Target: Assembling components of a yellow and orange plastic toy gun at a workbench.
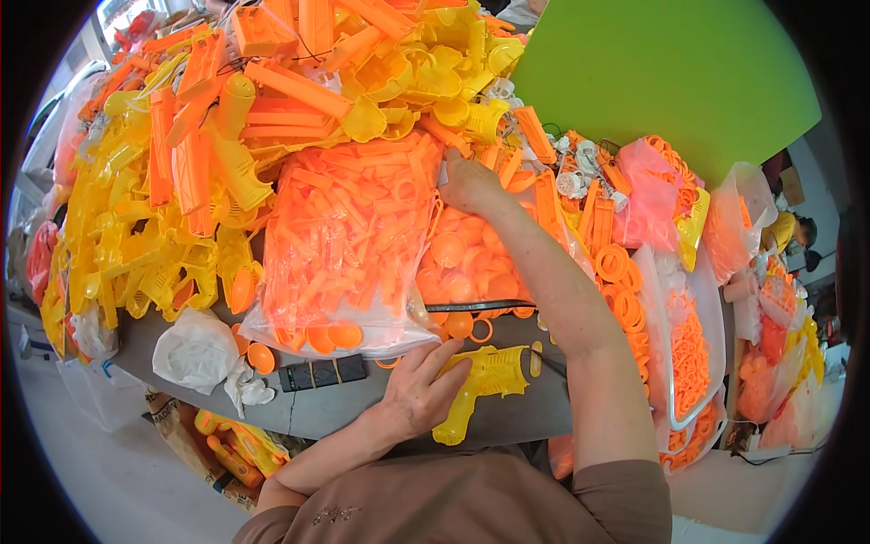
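A yellow plastic toy-gun shell [489, 374] lies on the grey table in front of me, its grip pointing toward me. Beside the grip is my left hand [424, 390], fingers stretched out and apart, with the fingertips at the shell's edge. My right hand [473, 187] reaches far forward to the top edge of a clear bag of orange plastic parts [349, 236]. Its fingers are bent and partly hidden among the orange pieces, and a small greyish bit shows at them. What they hold cannot be made out.
A high heap of yellow shells [136, 236] and orange parts [299, 91] covers the far left. Orange round caps [467, 249] lie beside the bag. Orange rings [621, 290] and a plastic tub [720, 344] stand right. A white bag [195, 349] and black strip [322, 373] lie near the front edge.
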The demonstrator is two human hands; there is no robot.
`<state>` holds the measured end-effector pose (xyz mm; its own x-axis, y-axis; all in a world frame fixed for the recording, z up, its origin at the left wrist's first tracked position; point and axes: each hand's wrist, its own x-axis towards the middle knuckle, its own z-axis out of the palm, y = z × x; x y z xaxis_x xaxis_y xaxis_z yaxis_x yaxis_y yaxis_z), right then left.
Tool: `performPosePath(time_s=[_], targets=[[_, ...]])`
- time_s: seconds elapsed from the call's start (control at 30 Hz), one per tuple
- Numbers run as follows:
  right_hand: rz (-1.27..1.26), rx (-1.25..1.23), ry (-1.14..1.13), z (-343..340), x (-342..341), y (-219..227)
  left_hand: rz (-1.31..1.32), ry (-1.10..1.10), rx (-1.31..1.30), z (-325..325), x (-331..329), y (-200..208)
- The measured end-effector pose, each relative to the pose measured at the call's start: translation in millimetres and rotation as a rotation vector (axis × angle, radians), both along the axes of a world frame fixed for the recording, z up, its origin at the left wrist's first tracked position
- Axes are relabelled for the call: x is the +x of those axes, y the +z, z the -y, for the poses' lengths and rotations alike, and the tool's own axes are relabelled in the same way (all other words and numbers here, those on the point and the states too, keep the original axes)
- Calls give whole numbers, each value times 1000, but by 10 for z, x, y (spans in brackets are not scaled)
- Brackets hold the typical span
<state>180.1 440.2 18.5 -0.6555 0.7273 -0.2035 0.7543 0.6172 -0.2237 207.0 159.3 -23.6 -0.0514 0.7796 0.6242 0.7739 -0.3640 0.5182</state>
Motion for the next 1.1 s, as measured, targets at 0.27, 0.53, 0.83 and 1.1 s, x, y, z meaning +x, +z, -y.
performPosePath(time_s=[0.27,0.53,0.83,1.1], targets=[[-188,54,-134,126,166,314,45,49,53,-36,-30,2],[-697,-363,-118,181,956,957,107,54,83,-32,5,-9],[-997,-724,-62,536,1715,1255,215,51,90,-91,-59,466],[-858,-588,65,874,1628,1309,223,-44,-105,-935,-122,1215]])
